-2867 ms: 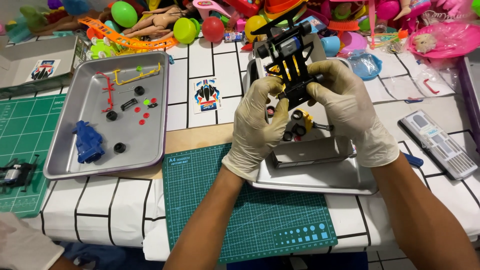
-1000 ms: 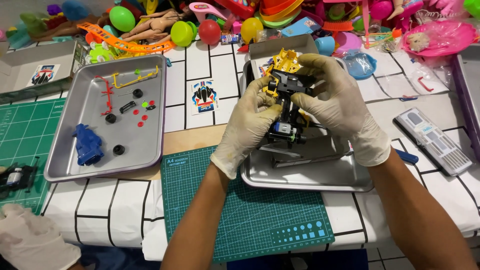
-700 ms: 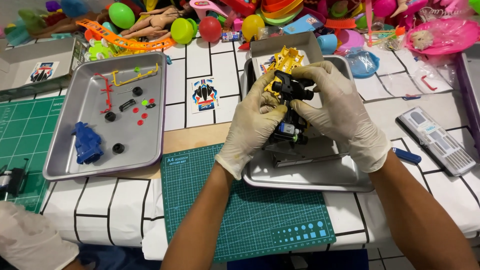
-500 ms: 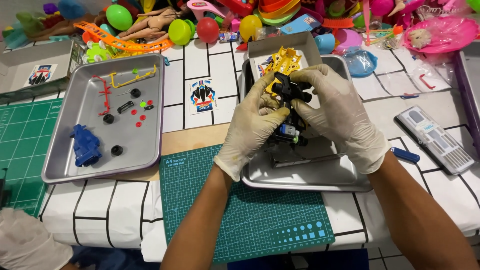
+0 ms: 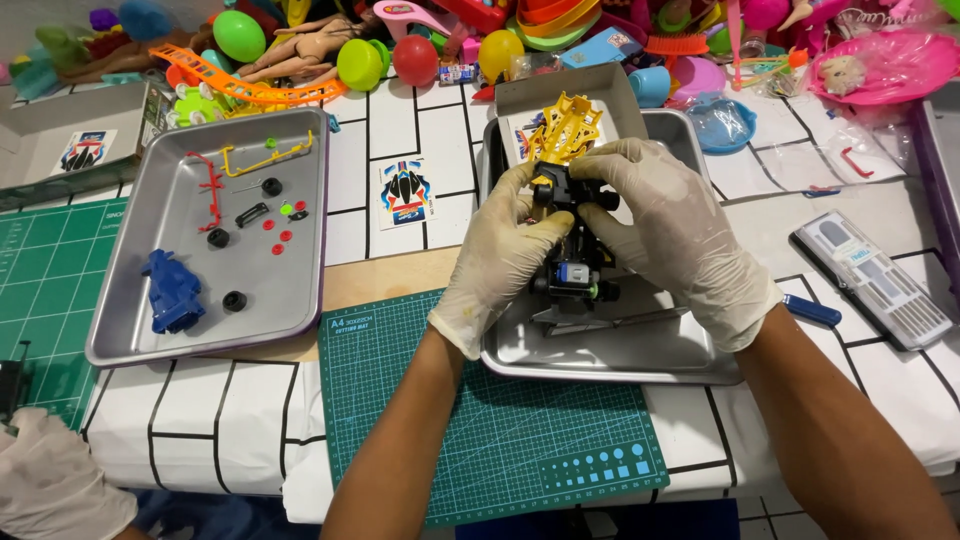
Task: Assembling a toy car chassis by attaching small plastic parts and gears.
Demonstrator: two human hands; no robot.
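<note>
The toy car chassis (image 5: 572, 255), black with a yellow frame piece at its far end, is held up between both gloved hands above the right metal tray (image 5: 610, 350). The left hand (image 5: 500, 262) closes around the chassis from its left side, with the fingers curled onto the upper part near the yellow piece. The right hand (image 5: 680, 235) grips it from the right side, and its fingers reach over the top so that they almost meet the left fingers. Both hands wear pale thin gloves.

The right metal tray lies under the hands, partly on a green cutting mat (image 5: 480, 420). An open grey box (image 5: 560, 100) stands at the far end of this tray. To the right of the tray a blue tool handle (image 5: 812, 311) lies on the white table cover, and further right there is a flat grey case (image 5: 870, 280).

Well apart on the left, a second metal tray (image 5: 200, 320) holds a blue car body (image 5: 172, 292), small black wheels, red dots and a yellow strip. Between the two trays lies a sticker card (image 5: 404, 193). Many colourful plastic toys (image 5: 300, 50) are piled along the far edge of the table. At the bottom left corner, another gloved hand (image 5: 55, 485) of a second person shows.
</note>
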